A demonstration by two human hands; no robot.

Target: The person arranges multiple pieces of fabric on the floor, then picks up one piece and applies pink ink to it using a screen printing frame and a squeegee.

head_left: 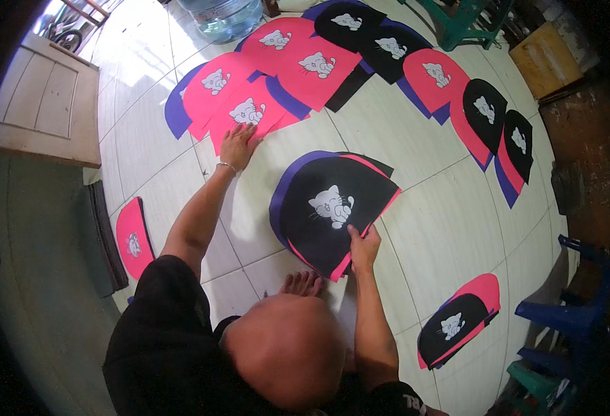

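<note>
Both bare hands were busy over the pale, glossy tiled floor (422, 229). With its fingers slightly spread and flat, the left hand (241, 144) rested on a bright pink, dome-shaped sheet printed with a white cat (247, 111), toward the floor's far edge. Near the middle of the floor, the right hand (365, 248) pinched the lower right edge of a fanned stack of black, pink and purple dome-shaped sheets (298, 208), thumb uppermost; whether the stack touched the tiles could not be told. Its black top sheet also bore a white cat.

At the floor's far edge stood a large, clear bluish plastic water jug (223, 19); whether it held any water was unclear. Close by, similar pink, black and purple sheets (319, 87) overlapped in an arc curving toward the right edge. A smaller layered pile (457, 322) lay toward the near right corner, and a pink dome-shaped piece (133, 232) by the left edge. White printed lettering (413, 403) showed on the person's black right sleeve (386, 396).
</note>
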